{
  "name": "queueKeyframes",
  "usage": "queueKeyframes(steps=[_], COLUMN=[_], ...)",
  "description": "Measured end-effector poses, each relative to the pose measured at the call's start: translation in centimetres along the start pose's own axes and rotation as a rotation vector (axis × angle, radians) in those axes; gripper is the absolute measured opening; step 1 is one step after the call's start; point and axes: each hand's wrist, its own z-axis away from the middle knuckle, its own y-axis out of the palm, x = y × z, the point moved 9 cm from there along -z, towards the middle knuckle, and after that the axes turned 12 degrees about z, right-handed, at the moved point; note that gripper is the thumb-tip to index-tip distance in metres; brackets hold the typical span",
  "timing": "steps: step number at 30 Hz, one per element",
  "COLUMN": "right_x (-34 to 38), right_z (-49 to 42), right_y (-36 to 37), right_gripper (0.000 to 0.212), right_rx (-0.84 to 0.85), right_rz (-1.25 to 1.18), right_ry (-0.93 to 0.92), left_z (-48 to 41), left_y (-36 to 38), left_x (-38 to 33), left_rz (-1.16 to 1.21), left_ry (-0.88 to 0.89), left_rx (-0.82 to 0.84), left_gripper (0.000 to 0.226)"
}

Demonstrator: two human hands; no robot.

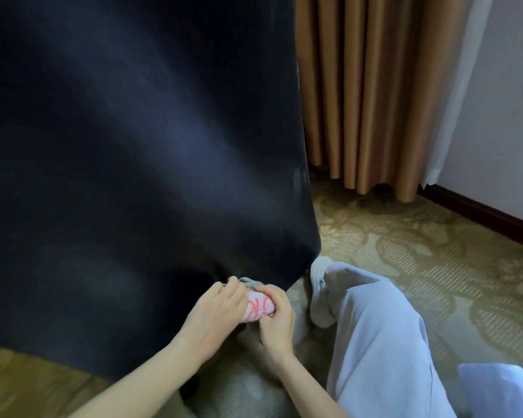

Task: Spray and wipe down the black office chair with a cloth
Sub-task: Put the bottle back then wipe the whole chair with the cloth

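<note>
The black office chair (127, 152) fills the left and centre of the view as one large smooth dark surface, seen very close. At its lower right corner both hands hold a small bunched cloth (258, 306), white and pink with red markings and a grey part at the top. My left hand (218, 306) grips the cloth's left side, fingers curled over its top. My right hand (277, 315) grips its right side. The cloth lies against the chair's bottom edge. No spray bottle shows.
My leg in light blue trousers (375, 342) and a grey shoe (319, 294) lie on the patterned green carpet (420, 251) at the right. Tan curtains (375, 95) hang behind, beside a white wall with a dark skirting board (480, 215).
</note>
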Motion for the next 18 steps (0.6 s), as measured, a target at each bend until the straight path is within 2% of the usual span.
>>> queueKeyframes(steps=[3,7,11,15,18], right_x=[3.2,6.2,4.0,-1.9,-5.2], right_z=[-3.2,-8.9,-13.1,-14.6,-14.2], right_y=[-3.4,-9.3,-12.9,-11.5,-9.9], right_gripper=[0.051,0.062,0.059,0.056,0.052], right_rx=[-0.058,-0.225,-0.353,-0.337,-0.359], right_rz=[0.052,0.162,0.128,-0.035,-0.072], right_ry=[-0.115,-0.210,-0.068,0.147,0.245], left_z=[-2.9,-9.8,-16.6,-20.4,-20.9], left_y=[-4.4,-9.6,-11.2,-6.1,-3.0], left_x=[-0.1,-0.9,-2.1,-3.9,-4.6], left_rz=[-0.014,-0.081,-0.182,-0.245,-0.214], left_ry=[0.017,0.096,0.117,0.178,0.229], left_rx=[-0.147,-0.318,-0.341,-0.179,-0.170], left_gripper=[0.038,0.031,0.031,0.022,0.022])
